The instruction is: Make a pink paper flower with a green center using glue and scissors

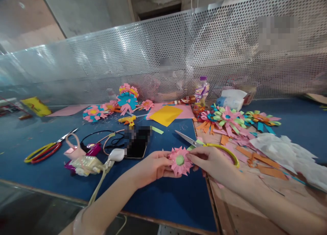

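Observation:
A pink paper flower (175, 166) with pointed petals and a pale green centre is held up over the blue tabletop. My left hand (155, 166) grips its left side, fingers running underneath. On the opposite edge, my right hand (208, 160) pinches the petals between thumb and fingers. Just behind the right hand lie scissors (187, 138) with a yellow handle, partly hidden by that hand. Beyond the left hand a black phone (139, 144) rests on the table, with a white charger (117, 155) beside it.
Red-and-yellow scissors (47, 152) and a power strip (87, 165) with cables lie left. Farther back are a yellow glue gun (128, 120), yellow paper (166, 115), finished paper flowers (127, 102) and a bottle (201, 90) before a perforated metal screen (153, 50). Paper scraps (265, 161) cover the right.

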A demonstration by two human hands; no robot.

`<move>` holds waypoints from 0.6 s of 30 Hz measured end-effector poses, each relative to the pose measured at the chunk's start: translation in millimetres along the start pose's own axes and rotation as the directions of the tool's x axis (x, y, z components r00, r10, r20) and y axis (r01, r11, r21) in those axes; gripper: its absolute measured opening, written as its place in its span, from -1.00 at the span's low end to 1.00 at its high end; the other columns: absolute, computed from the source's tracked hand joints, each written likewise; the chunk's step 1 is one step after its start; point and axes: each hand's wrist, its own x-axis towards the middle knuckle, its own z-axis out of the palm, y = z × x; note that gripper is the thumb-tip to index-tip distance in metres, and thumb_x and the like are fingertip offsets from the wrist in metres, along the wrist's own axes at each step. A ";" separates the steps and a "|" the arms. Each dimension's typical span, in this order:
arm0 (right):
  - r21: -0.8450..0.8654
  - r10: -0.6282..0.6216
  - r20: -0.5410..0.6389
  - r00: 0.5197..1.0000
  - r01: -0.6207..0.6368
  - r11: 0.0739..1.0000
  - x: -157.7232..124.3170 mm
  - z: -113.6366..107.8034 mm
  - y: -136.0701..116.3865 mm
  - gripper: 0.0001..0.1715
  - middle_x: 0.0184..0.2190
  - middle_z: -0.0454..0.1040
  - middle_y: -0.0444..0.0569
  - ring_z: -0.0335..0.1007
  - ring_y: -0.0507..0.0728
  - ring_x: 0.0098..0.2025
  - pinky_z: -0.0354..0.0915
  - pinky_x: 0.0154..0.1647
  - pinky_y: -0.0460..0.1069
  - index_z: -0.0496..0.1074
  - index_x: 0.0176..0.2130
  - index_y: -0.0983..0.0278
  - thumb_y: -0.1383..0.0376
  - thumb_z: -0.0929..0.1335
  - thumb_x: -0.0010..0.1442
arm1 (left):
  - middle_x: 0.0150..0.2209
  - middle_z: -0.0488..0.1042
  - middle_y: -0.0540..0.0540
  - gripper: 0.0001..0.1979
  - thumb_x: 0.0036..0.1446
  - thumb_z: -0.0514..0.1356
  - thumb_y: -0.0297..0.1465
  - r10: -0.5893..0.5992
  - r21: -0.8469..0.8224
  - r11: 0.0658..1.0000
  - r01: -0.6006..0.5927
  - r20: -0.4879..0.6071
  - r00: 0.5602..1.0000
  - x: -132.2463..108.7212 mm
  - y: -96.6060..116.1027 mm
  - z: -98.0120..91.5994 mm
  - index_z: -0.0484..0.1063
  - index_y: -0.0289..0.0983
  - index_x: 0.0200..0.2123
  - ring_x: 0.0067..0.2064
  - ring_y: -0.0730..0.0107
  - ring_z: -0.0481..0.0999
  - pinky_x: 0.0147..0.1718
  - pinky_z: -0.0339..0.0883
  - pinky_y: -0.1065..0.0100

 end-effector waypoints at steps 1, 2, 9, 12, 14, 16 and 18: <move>0.007 -0.008 0.000 1.000 0.008 1.000 -0.4 -0.1 0.2 -0.71 -0.60 0.41 -0.13 0.22 -0.08 -0.68 0.12 -0.78 -0.23 0.45 -0.41 0.28 0.13 0.28 0.11 | -0.28 0.52 -0.24 -0.79 0.03 0.15 -0.53 0.002 0.003 1.000 -0.002 0.000 1.000 0.1 -0.1 0.0 0.46 -0.40 -0.21 -0.25 0.30 0.53 -0.06 0.31 0.15; 0.019 -0.020 -0.001 1.000 0.020 1.000 -0.8 -0.5 0.1 -0.71 -0.60 0.41 -0.13 0.23 -0.08 -0.68 0.12 -0.78 -0.23 0.45 -0.42 0.28 0.13 0.29 0.10 | -0.28 0.52 -0.23 -0.79 0.03 0.16 -0.52 0.003 0.007 1.000 -0.003 -0.006 1.000 0.2 -0.1 -0.1 0.46 -0.40 -0.22 -0.25 0.31 0.53 -0.07 0.32 0.15; 0.112 0.016 0.002 1.000 -0.016 0.994 0.2 -3.9 -0.3 -0.68 -0.64 0.41 -0.14 0.25 -0.08 -0.71 0.14 -0.75 -0.20 0.43 -0.44 0.30 0.10 0.30 0.11 | -0.34 0.51 -0.10 -0.84 -0.05 0.28 -0.48 0.089 0.061 0.995 -0.077 -0.230 0.969 -5.5 2.8 -4.2 0.45 -0.36 -0.32 -0.32 0.41 0.53 -0.16 0.39 0.30; 0.153 0.033 -0.041 0.999 -0.027 0.988 5.2 -3.6 4.6 -0.64 -0.65 0.41 -0.15 0.26 -0.07 -0.72 0.18 -0.71 -0.18 0.42 -0.39 0.30 0.04 0.30 0.09 | -0.31 0.52 -0.13 -0.84 -0.02 0.27 -0.44 0.178 0.150 0.980 -0.134 -0.338 0.924 -12.7 7.3 -13.0 0.44 -0.36 -0.32 -0.28 0.37 0.53 -0.16 0.40 0.31; 0.153 0.046 -0.030 0.998 -0.041 0.987 9.5 -5.0 7.5 -0.59 -0.65 0.41 -0.15 0.26 -0.05 -0.73 0.17 -0.72 -0.16 0.41 -0.38 0.30 -0.01 0.29 0.09 | -0.28 0.53 -0.17 -0.83 0.03 0.23 -0.39 0.266 0.235 0.955 -0.181 -0.406 0.875 -17.1 11.4 -19.5 0.42 -0.36 -0.29 -0.23 0.33 0.53 -0.19 0.40 0.33; 0.063 0.062 0.071 0.996 -0.066 0.996 13.2 -10.2 9.6 -0.55 -0.66 0.41 -0.14 0.22 -0.04 -0.78 0.12 -0.77 -0.14 0.39 -0.36 0.27 -0.05 0.23 0.12 | -0.29 0.53 -0.18 -0.80 0.05 0.21 -0.38 0.318 0.282 0.938 -0.203 -0.460 0.829 -20.1 15.6 -23.1 0.39 -0.35 -0.24 -0.24 0.32 0.54 -0.25 0.41 0.36; -0.173 0.044 0.098 0.994 -0.026 0.985 14.8 -20.6 12.8 -0.53 -0.72 0.36 -0.14 0.17 -0.03 -0.80 0.03 -0.78 -0.12 0.37 -0.44 0.25 -0.05 0.20 0.14 | -0.33 0.53 -0.15 -0.77 0.05 0.21 -0.37 0.342 0.302 0.929 -0.214 -0.477 0.809 -20.9 19.1 -21.9 0.36 -0.32 -0.20 -0.29 0.34 0.54 -0.33 0.41 0.40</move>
